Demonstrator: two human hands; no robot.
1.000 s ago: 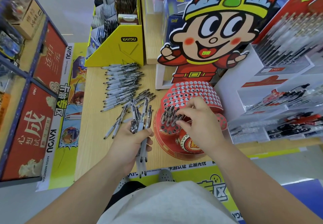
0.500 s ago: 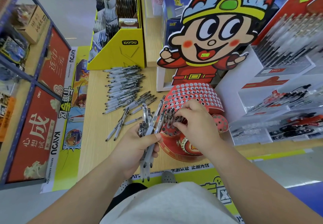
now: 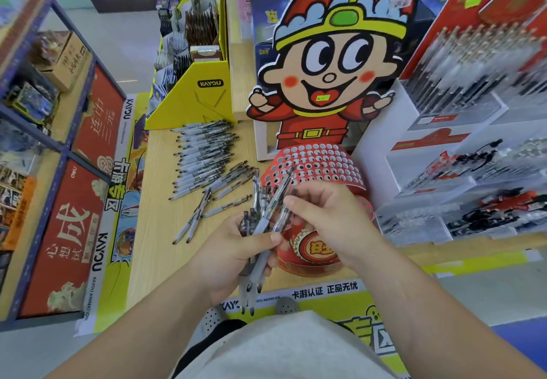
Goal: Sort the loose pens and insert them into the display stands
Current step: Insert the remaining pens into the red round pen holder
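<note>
At centre frame the left hand (image 3: 236, 256) grips a bundle of pens (image 3: 255, 263), fingers wrapped round the barrels, tips pointing down toward the lower edge. The right hand (image 3: 330, 224) reaches in from the right, thumb and forefinger pinched on a single pen (image 3: 276, 198) that slants up out of the bundle — its upper end lies over the red perforated display stand (image 3: 313, 162). Loose pens (image 3: 204, 156) lie in a rough row on the wooden tabletop (image 3: 157, 189), upper left of the hands, with a few scattered nearer. A cartoon cardboard figure (image 3: 334, 65) stands behind the stand; a yellow KAYOU box (image 3: 201, 100) sits at its left.
</note>
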